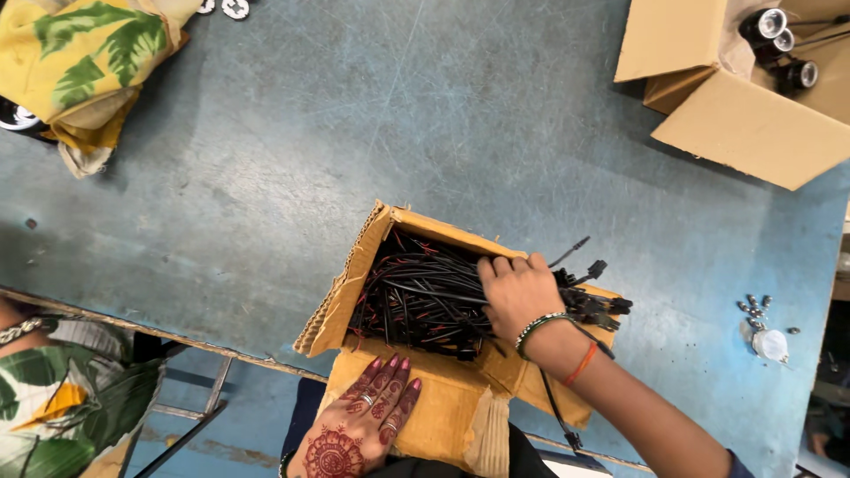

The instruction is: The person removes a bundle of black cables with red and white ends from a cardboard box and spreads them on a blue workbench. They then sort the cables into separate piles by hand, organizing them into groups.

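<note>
From the head camera, an open cardboard box [443, 389] of worn, corrugated brown board is sitting at the near edge of the table [354, 133] — a scuffed, blue-grey painted surface. Inside the box a dense tangle of thin black wires [416, 296] with small black plug ends is lying, some red strands showing through. The right hand [518, 292] is reaching into the box from its right side, fingers curling down into the wires and gripping a bunch of them; beaded bangles and an orange thread are circling the wrist. The left hand [363, 420], patterned with dark red henna, is lying flat and unclenched on the box's near flap, holding nothing. Far right of the box, a second cardboard carton [735, 115] is holding round metal-rimmed lamps. Small screws [754, 308] are lying right of the box.
</note>
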